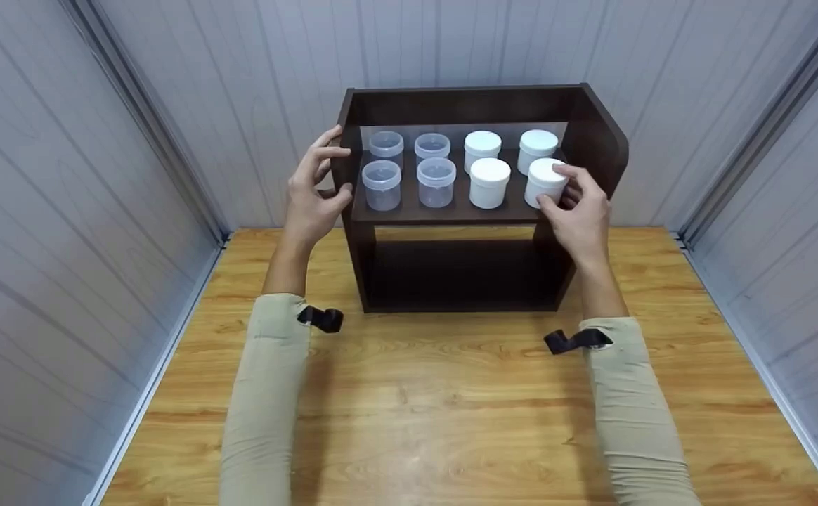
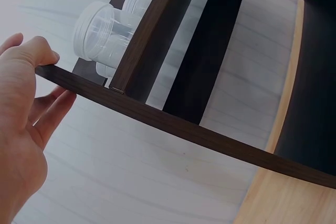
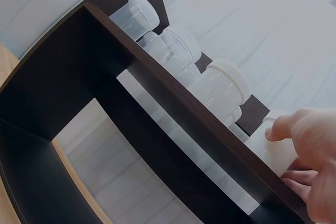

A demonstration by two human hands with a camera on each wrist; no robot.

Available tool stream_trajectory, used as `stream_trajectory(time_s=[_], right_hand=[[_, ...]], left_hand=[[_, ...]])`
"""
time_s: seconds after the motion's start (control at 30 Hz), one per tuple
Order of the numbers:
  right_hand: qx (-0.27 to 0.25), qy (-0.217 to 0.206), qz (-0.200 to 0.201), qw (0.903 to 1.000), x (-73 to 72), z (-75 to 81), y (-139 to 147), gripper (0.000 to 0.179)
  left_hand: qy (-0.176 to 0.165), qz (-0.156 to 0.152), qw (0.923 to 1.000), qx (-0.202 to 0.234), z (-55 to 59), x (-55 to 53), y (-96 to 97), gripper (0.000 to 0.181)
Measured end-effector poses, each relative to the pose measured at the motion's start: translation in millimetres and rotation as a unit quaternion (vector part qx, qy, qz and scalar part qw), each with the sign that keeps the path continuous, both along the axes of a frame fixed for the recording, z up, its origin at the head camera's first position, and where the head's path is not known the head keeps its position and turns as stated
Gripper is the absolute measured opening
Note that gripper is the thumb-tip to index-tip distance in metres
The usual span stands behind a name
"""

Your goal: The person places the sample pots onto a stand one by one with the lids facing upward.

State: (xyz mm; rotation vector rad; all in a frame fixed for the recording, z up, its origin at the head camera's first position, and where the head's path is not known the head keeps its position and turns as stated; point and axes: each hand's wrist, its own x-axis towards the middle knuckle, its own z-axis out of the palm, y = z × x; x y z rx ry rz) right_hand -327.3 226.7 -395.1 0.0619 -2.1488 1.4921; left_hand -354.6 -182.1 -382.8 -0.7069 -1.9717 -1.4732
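Observation:
A dark brown two-tier shelf (image 1: 465, 214) holds two rows of small jars on its upper board. On the left half stand clear jars (image 1: 436, 184); on the right half, white jars (image 1: 488, 184). With thumb and fingers, my left hand (image 1: 314, 200) grips the edge of the shelf's left side panel (image 2: 152, 118). My right hand (image 1: 581, 214) holds the front right white jar (image 1: 544, 181) between thumb and fingers, and that jar appears to stand on the board. In the right wrist view its lower part (image 3: 273, 153) is partly hidden by the hand.
The shelf stands on a wood-grain table (image 1: 437, 400). Pale panelled walls (image 1: 205, 63) rise behind it and on both sides. The shelf's side panels (image 1: 595, 140) rise beside the end jars, and a back rail (image 1: 465, 107) runs behind them.

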Motion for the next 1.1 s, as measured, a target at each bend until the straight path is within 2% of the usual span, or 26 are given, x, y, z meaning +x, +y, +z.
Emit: stream_trajectory(time_s=[0.33,0.57,0.73,0.87,1.1], right_hand=[[0.014,0.005,0.003,0.9999,0.0,-0.4,0,0.053],[0.015,0.021,0.002,0.9997,10.2,-3.2,1,0.053],[0.030,0.050,-0.007,0.9983,20.0,-5.3,2,0.047],[0.042,0.093,-0.020,0.9946,27.8,-6.3,1,0.040],[0.050,0.153,0.003,0.9869,41.9,-14.0,-3,0.022]], left_hand=[[0.007,0.013,0.9998,-0.010,0.1,1.6,0.5,0.045],[0.010,0.028,0.9989,-0.036,2.3,6.5,0.1,0.044],[-0.002,0.063,0.9963,-0.059,7.8,15.1,0.5,0.044],[-0.002,0.097,0.9918,-0.083,8.5,23.2,0.3,0.047],[-0.012,0.157,0.9822,-0.103,-10.0,45.5,-9.9,0.055]])
